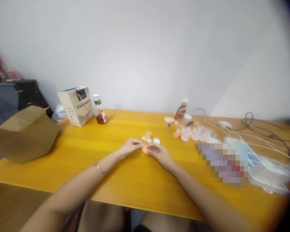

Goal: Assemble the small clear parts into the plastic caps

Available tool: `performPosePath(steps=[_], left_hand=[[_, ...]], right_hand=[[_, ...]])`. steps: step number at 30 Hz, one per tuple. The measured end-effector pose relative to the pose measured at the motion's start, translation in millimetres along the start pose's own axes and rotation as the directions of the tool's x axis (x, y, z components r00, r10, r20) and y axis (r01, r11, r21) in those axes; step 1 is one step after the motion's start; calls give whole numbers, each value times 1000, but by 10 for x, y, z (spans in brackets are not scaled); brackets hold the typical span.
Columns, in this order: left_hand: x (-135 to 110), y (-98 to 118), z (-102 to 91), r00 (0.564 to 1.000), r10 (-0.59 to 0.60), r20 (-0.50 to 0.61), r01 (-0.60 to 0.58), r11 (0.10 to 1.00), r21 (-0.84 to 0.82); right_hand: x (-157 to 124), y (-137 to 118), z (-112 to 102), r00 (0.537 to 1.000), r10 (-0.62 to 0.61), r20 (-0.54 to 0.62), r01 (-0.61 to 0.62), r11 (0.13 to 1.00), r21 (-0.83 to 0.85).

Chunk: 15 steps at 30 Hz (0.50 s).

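Observation:
Both hands meet over the middle of the yellow wooden table (125, 180). Between their fingertips is a small round orange-and-white piece (144, 149), too blurred to name more exactly. My left hand (130, 146) pinches it from the left, thumb and forefinger together. From the other side my right hand (160, 153) closes its fingers on the same piece. Just beyond the fingers lie a white patterned strip (146, 139), a small pale orange piece (148, 134) and a white round lid (156, 141).
Small white and orange round pieces (195, 133) are heaped at the right, near a brown bottle (181, 110). Cables (268, 135) tangle at the far right. Left stand a jar (100, 111), a printed paper bag (78, 106) and a brown paper bag (26, 135).

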<state>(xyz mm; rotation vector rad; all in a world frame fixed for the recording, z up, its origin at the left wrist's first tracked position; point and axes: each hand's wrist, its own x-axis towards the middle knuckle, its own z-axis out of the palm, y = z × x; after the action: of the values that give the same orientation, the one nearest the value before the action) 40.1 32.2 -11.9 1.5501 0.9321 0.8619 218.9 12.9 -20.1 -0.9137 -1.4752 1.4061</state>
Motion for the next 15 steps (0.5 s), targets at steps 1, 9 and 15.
performPosePath(steps=[1,9,15], left_hand=[[-2,8,-4,1000,-1,3,1,1000,9],[3,-21,26,994,54,-96,-49,997,56],[12,-4,43,990,95,-108,-80,988,132]], right_hand=[[4,5,-4,1000,-6,1,6,1000,5],[15,17,-7,998,-59,15,58,998,23],[33,10,-37,999,-48,-8,48,999,25]])
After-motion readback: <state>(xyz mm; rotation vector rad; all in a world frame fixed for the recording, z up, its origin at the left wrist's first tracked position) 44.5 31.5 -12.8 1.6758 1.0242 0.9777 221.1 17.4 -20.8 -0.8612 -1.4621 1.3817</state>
